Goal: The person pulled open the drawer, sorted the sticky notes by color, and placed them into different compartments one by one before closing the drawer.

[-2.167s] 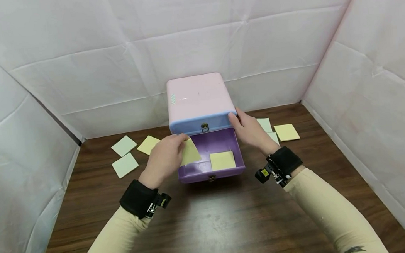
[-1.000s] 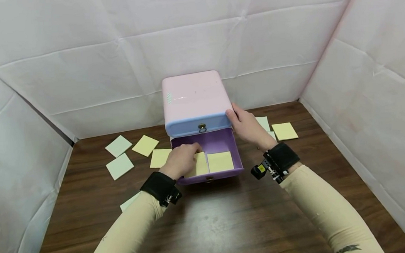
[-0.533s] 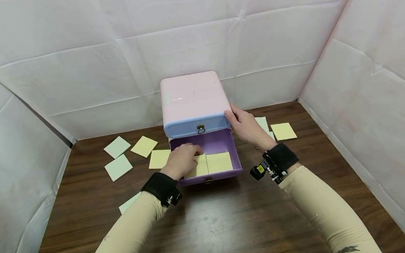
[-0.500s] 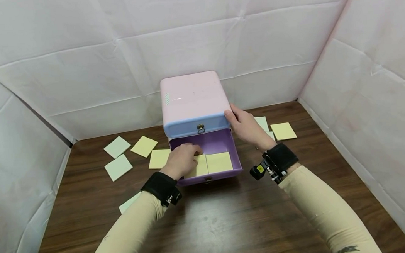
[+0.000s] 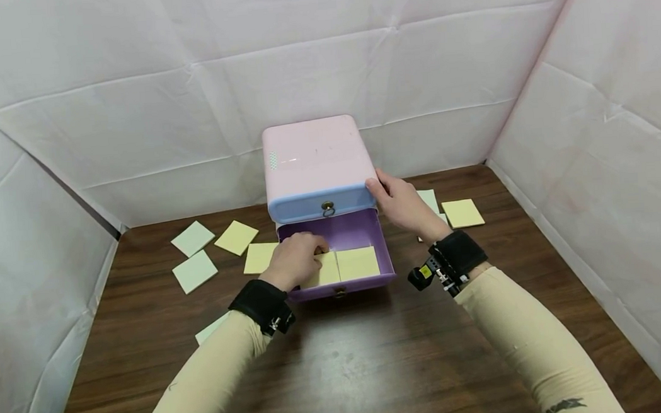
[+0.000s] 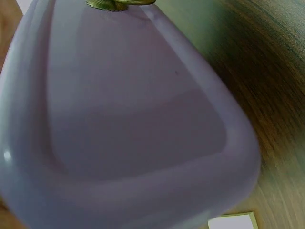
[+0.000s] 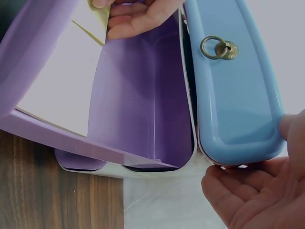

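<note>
Since earlier: left hand carried yellow note down into purple drawer.
Head: fingers curled, pressing it flat.
Right wrist: right hand clasps cabinet corner (steadying it, likely).

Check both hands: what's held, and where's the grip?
Left hand pinches a yellow sticky note by its edge inside the purple drawer. Right hand grips the drawer box at its front right corner.
</note>
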